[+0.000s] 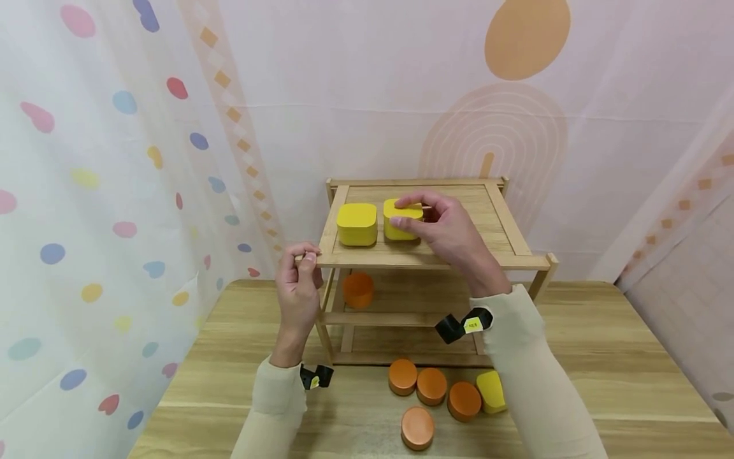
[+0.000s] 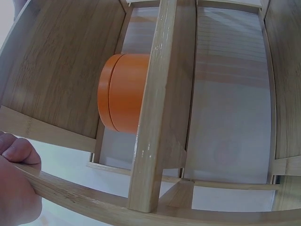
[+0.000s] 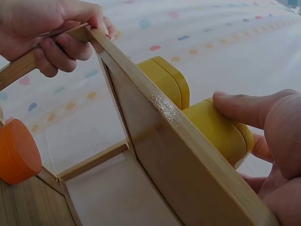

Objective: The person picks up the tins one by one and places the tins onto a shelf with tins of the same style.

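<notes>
Two yellow square tins with rounded corners stand side by side on the top board of a wooden shelf rack (image 1: 482, 261). My right hand (image 1: 459, 239) holds the right yellow tin (image 1: 395, 232), thumb on the near side and fingers over the far side; the right wrist view shows this tin (image 3: 214, 129) resting at the board. Just left of it is the other yellow tin (image 1: 357, 226), untouched. My left hand (image 1: 299, 284) grips the rack's front left corner, its fingers curled round the wooden frame (image 3: 21, 69) in the right wrist view.
One round orange tin (image 1: 358, 291) sits on the middle shelf, at its left. On the table (image 1: 206, 382) before the rack lie several orange tins (image 1: 431, 386) and another yellow tin (image 1: 490, 391), partly behind my right sleeve. A patterned curtain (image 1: 367, 140) hangs behind.
</notes>
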`<state>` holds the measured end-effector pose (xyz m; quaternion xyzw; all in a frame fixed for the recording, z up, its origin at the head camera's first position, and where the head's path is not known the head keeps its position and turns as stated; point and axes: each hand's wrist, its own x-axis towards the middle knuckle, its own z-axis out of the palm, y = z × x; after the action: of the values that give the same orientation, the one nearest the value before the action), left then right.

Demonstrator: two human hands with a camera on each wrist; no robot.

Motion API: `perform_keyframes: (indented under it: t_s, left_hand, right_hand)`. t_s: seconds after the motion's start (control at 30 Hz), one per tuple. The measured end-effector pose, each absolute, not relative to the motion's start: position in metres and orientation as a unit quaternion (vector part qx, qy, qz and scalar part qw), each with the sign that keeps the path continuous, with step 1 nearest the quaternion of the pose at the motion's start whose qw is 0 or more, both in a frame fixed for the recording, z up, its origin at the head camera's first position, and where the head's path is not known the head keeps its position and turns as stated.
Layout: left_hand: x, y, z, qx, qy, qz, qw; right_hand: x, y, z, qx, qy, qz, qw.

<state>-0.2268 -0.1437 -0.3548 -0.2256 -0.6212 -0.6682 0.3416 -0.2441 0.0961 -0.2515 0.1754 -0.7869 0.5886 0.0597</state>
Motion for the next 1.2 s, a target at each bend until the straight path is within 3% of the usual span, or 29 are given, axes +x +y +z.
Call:
perform_keyframes:
  t_s: [1.2]
  left_hand:
    - [-0.2293, -0.1457, -0.3567, -0.232, -0.610, -0.672, 0.349]
  right_hand:
    - [-0.2466, 0.0916, -0.2516, 0.172, -0.806, 0.566, 0.032]
